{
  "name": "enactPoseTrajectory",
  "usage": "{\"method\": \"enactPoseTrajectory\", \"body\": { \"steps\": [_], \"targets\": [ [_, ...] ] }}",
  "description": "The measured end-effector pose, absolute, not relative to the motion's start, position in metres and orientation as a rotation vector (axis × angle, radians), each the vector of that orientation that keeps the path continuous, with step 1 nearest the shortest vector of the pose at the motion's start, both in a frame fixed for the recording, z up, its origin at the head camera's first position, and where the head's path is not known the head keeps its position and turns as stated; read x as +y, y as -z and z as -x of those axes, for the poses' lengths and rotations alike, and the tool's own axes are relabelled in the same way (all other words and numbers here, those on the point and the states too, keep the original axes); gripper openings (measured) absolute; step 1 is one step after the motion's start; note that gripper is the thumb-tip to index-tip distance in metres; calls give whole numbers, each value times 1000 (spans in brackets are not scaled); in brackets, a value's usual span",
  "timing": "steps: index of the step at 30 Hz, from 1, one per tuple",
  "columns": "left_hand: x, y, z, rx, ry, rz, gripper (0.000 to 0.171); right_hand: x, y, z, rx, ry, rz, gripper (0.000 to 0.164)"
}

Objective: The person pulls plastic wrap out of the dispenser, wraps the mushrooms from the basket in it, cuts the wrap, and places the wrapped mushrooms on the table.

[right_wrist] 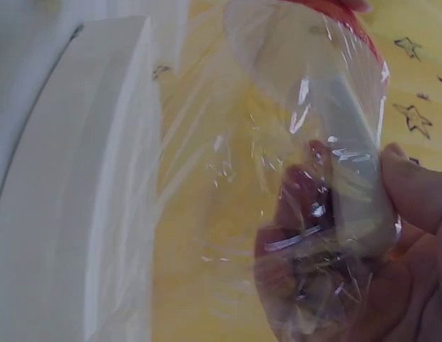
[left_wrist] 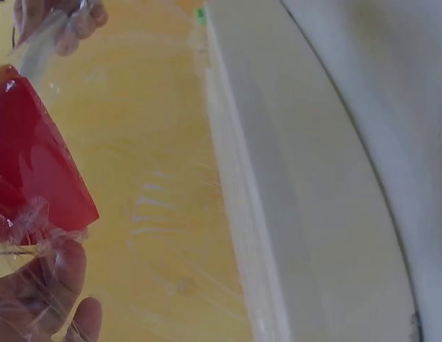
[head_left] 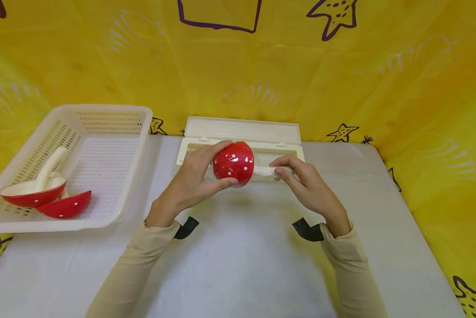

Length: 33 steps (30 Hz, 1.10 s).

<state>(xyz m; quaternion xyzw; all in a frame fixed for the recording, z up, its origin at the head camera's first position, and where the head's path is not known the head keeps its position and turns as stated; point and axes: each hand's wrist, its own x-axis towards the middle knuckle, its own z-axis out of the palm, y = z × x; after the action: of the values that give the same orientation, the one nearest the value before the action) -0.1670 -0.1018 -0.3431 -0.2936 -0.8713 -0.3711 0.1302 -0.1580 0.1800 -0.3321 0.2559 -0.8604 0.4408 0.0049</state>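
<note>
Both hands hold a red, white-dotted ladle (head_left: 238,163) with a cream handle, raised just in front of a long cream box (head_left: 241,130) whose lid stands open. My left hand (head_left: 194,174) grips the red bowl between thumb and fingers. At the other end, my right hand (head_left: 308,183) pinches the handle. Clear plastic film (right_wrist: 301,114) covers the ladle, wrinkled and shiny around the handle in the right wrist view. In the left wrist view, the red bowl (left_wrist: 39,160) is partly cut off, with film bunched at the fingers.
On the left stands a white perforated basket (head_left: 136,172) holding two red-and-cream ladles (head_left: 64,206). A pale cloth covers the table (head_left: 241,269). Yellow printed fabric (head_left: 206,70) hangs behind and to the right. A dark curved piece shows at each wrist.
</note>
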Motion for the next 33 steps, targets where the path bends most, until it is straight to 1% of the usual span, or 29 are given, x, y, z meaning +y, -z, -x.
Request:
{"method": "enactPoseTrajectory", "body": {
  "steps": [10, 19, 27, 33],
  "targets": [
    [-104, 367, 164, -2768, 1063, 804, 73, 185, 367, 163, -2823, -1562, -886, 17],
    [-104, 383, 163, -2975, 1220, 751, 74, 183, 392, 173, -2902, -1596, -932, 18],
    [-104, 392, 165, -3038, 1239, 761, 55, 184, 411, 181, -2939, -1613, -943, 16],
    [-102, 398, 165, -3043, 1214, 795, 55, 185, 429, 187, -2965, -1575, -943, 16]
  ]
}}
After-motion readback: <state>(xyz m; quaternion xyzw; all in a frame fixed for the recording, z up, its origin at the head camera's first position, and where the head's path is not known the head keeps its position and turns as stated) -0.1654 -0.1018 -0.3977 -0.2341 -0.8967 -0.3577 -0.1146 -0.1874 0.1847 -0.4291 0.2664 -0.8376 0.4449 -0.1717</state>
